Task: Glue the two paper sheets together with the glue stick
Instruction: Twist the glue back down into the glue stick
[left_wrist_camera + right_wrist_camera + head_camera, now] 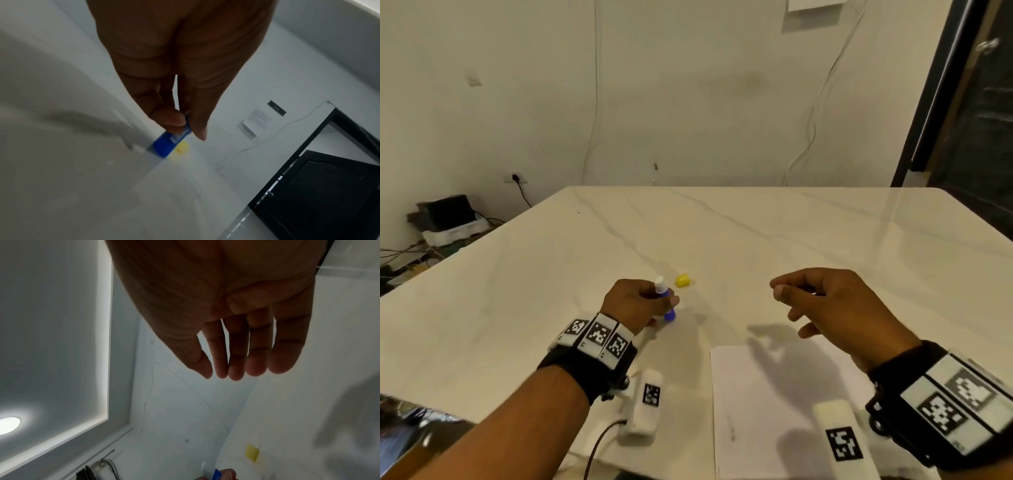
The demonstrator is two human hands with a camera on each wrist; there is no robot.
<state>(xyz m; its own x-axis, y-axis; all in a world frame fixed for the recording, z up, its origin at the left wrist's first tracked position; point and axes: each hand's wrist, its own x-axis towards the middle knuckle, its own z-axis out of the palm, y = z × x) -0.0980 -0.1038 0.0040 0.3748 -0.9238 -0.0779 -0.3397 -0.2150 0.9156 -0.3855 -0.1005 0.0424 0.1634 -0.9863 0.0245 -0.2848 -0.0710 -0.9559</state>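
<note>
My left hand [650,301] grips a blue glue stick [667,301] above the marble table, its white glue tip pointing up and uncapped. The left wrist view shows the thumb and fingers pinching the blue tube [168,144]. The yellow cap [682,280] lies on the table just beyond that hand; it also shows as the yellow cap [252,452] in the right wrist view. My right hand [791,294] hovers open over the table, holding nothing, with fingers [236,353] relaxed. White paper [774,404] lies near the front edge below the right hand; I cannot tell one sheet from two.
The white marble table [756,233] stretches back to a white wall with hanging cables [811,113]. A dark door frame [962,102] stands at the right. A black box and wires [445,212] sit on the floor at the left.
</note>
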